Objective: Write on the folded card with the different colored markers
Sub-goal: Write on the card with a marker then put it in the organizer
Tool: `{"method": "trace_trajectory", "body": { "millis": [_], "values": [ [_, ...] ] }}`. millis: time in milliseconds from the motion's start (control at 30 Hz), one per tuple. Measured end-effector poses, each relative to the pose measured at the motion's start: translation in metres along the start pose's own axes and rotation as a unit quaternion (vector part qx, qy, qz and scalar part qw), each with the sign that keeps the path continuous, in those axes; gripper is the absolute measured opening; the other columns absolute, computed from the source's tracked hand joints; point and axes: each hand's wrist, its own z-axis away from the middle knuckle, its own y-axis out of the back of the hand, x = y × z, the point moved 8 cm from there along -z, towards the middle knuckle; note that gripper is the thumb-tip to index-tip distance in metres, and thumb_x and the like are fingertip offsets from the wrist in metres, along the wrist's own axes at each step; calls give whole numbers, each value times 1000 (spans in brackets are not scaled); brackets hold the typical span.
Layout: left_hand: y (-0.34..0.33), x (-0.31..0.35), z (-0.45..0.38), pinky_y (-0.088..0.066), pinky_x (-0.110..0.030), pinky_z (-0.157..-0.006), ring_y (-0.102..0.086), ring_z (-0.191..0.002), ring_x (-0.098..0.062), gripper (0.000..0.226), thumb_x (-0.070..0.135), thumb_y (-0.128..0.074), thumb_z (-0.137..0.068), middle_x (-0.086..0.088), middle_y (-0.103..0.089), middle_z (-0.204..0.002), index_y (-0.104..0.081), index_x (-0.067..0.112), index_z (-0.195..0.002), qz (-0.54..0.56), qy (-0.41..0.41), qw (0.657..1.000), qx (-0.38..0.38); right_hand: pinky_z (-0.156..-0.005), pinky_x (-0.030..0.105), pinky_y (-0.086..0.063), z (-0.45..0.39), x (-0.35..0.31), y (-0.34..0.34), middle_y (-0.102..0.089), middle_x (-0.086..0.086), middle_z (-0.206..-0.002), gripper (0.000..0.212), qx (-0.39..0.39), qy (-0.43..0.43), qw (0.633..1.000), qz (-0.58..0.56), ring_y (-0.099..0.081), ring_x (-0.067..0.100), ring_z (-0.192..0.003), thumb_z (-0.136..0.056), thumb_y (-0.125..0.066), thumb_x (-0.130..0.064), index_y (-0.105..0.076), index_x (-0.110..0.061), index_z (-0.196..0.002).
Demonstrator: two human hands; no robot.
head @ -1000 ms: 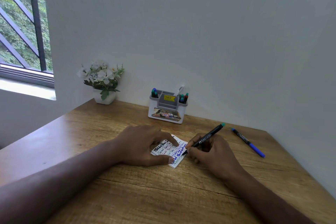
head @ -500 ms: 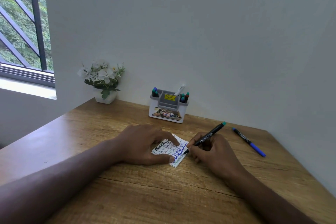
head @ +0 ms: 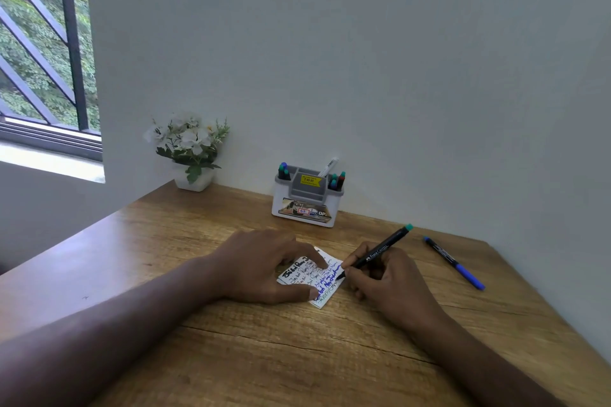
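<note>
Little has shifted since a second ago: my right hand [head: 385, 281] has crept slightly along the line, marker tip still at the right edge of the folded card [head: 312, 277]; my left hand [head: 264, 269] has not moved.

Right hand: fingers and thumb pinch the green-capped marker [head: 375, 251] low on its barrel, heel of hand on the desk [head: 231, 357], cap end angled up and away from the card toward the wall. Tip appears to touch paper; contact too small to confirm.

Left hand: lies flat over the card's left part, forefinger and thumb spread straight and pressing it down, framing the lettering.

Card sits on the desk between both hands, already carrying black, blue and green lines.

Judgement: bottom green line is in progress near the card's near edge. Keep left-hand pressure steady so the small card does not skid; light strokes, wrist planted; avoid dragging my hand over wet ink.

Beyond the card: blue marker [head: 454, 263] lies to its right, well apart. Marker holder [head: 305, 200] stands behind the card against the wall; flower pot [head: 191, 155] further left of it.
</note>
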Motion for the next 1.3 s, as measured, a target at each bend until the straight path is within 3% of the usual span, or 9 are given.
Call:
{"method": "trace_trajectory", "body": {
  "millis": [200,600,667,767,900,1000,1067,1200,1300],
  "values": [
    [-1,-1,0,-49,-34,-83,-54,-108,-4,61,89,-43,-88,23,-60,-122,-35,67,-145,4,-5,1000,5,-65,24,-62,0,0,1,-78,2,-76,5,-6,-12,999,-30,-72,11,-65,-94,-73,-16,-76,-20,-91],
    [0,2,1,-43,-30,-77,-52,-107,-2,62,86,-44,-90,27,-56,-116,-35,65,-148,-6,-17,1000,13,-63,21,-61,1,2,3,-78,8,-76,6,16,-27,998,-54,-72,11,-62,-94,-71,-12,-74,-17,-92],
    [3,5,2,-48,-32,-82,-53,-112,-3,65,85,-45,-91,24,-59,-126,-27,66,-151,1,-21,1000,20,-65,24,-62,1,5,6,-78,8,-78,3,29,-41,996,-80,-73,11,-63,-94,-72,-13,-73,-15,-96],
    [11,8,6,-53,-35,-87,-54,-111,1,64,73,-51,-97,25,-59,-133,-21,63,-152,37,-22,997,58,-77,34,-66,0,8,19,-80,8,-83,15,87,-47,982,-163,-77,18,-75,-92,-76,-18,-72,-13,-106],
    [25,-1,6,-41,-20,-79,-52,-98,1,31,29,-48,-109,20,-54,-107,-36,42,-135,119,-7,978,169,-71,29,-64,4,-6,32,-80,12,-86,12,126,23,961,-245,-78,24,-81,-89,-77,-2,-74,-8,-99],
    [32,0,6,-41,-10,-81,-52,-102,4,21,20,-45,-111,22,-50,-105,-40,35,-125,121,-10,968,218,-78,36,-65,4,-1,32,-80,15,-91,13,133,15,944,-303,-78,29,-88,-91,-69,7,-75,-4,-94],
    [34,1,4,-40,-10,-80,-52,-101,4,26,14,-47,-110,21,-47,-105,-40,36,-121,103,-17,966,235,-80,39,-64,4,-1,30,-79,20,-97,17,124,10,931,-343,-78,33,-91,-94,-59,9,-74,2,-94],
    [33,0,1,-39,-15,-81,-53,-99,0,24,19,-49,-110,12,-53,-114,-58,27,-130,91,-20,964,250,-73,37,-64,4,-5,24,-79,21,-99,33,102,5,908,-407,-77,37,-88,-98,-45,8,-75,3,-84],
    [33,3,3,-39,-7,-86,-53,-106,-1,38,32,-52,-106,12,-51,-121,-63,28,-142,76,-35,964,252,-76,39,-65,6,-11,29,-81,17,-100,38,100,23,913,-395,-78,38,-89,-99,-46,9,-79,-1,-83]
  ]
}}
